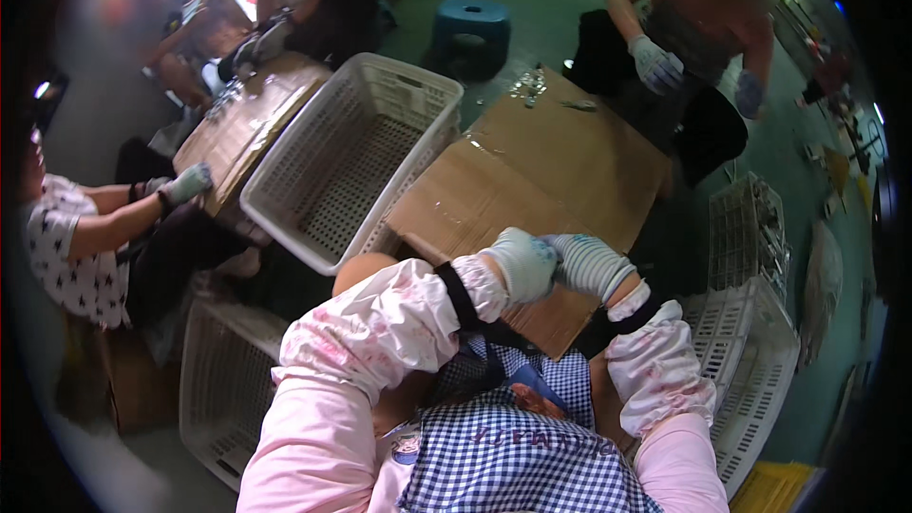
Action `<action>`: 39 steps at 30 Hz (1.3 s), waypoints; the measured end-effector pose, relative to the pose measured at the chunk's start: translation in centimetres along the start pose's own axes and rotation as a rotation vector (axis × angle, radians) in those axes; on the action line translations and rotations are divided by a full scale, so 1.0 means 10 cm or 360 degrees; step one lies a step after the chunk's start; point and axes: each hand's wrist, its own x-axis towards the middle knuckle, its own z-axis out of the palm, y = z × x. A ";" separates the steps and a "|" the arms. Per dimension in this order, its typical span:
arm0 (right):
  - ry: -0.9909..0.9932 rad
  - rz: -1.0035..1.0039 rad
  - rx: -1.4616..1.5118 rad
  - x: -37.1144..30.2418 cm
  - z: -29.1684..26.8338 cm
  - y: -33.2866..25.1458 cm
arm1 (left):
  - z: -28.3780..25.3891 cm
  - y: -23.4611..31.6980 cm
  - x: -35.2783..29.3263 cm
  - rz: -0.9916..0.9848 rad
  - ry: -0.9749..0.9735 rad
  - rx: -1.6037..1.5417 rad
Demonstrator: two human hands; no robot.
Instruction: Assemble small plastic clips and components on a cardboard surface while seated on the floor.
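Note:
My left hand (525, 264), in a pale knitted glove, and my right hand (591, 263), in a striped grey-white glove, meet above the near edge of a flat brown cardboard sheet (541, 171). Both have their fingers curled in and pressed close together. Whatever lies between them is hidden by the gloves. Small shiny pieces (529, 85) are heaped at the sheet's far left corner, and another small piece (579, 105) lies just right of them.
A white perforated crate (258, 192) stands left of the cardboard. More crates flank me, one at lower left (204, 389) and one at right (760, 361). A blue stool (472, 24) is behind. Opposite sits a co-worker with gloved hands (655, 65); others work around another cardboard surface (256, 128).

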 end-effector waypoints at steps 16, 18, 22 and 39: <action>0.0028 0.0214 -0.0175 0.18 0.22 0.29 | 0.02 -0.18 0.41 0.0003 -0.0253 -0.0191; 0.0039 0.0235 -0.0174 0.17 0.22 0.28 | 0.01 -0.18 0.42 0.0014 -0.0280 -0.0197; 0.0107 0.0334 -0.0269 0.11 0.31 0.34 | 0.06 -0.19 0.47 0.0177 -0.0218 -0.0137; -0.0247 0.0485 -0.0466 -0.04 0.20 0.11 | 0.26 -0.14 0.51 0.0362 -0.0304 -0.0291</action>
